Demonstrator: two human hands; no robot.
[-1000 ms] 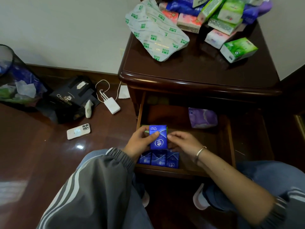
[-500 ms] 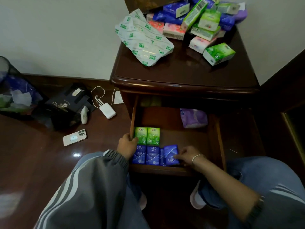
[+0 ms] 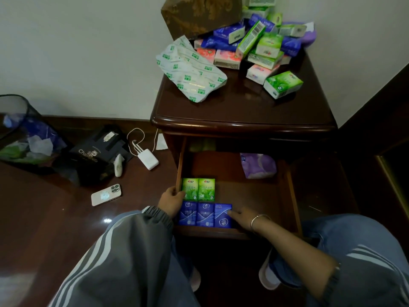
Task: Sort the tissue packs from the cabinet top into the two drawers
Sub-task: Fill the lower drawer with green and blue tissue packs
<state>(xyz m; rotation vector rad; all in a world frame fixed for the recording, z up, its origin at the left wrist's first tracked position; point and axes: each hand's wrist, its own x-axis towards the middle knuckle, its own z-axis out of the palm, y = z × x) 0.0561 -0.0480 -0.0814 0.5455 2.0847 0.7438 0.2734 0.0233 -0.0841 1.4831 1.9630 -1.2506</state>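
Open drawer [image 3: 254, 196]: three blue packs [image 3: 205, 214] (front row), two green packs [image 3: 198, 189], purple pack [image 3: 257, 165].

Drawer [image 3: 291, 196] centre and right floor bare; purple pack [image 3: 257, 166] blocks back right corner; cabinet top [image 3: 243, 111] overhangs rear.

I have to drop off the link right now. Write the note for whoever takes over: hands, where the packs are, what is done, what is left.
Left hand: in the open drawer, against its left wall beside the green packs, holding nothing.
Right hand: fingers against the right edge of the blue packs; no pack gripped.
Done: three blue packs in a row at the drawer front, two green ones just behind them, a purple pack at the back right.
Left: the heap of mixed packs and the large white pack on the cabinet top. A second drawer cannot be made out.
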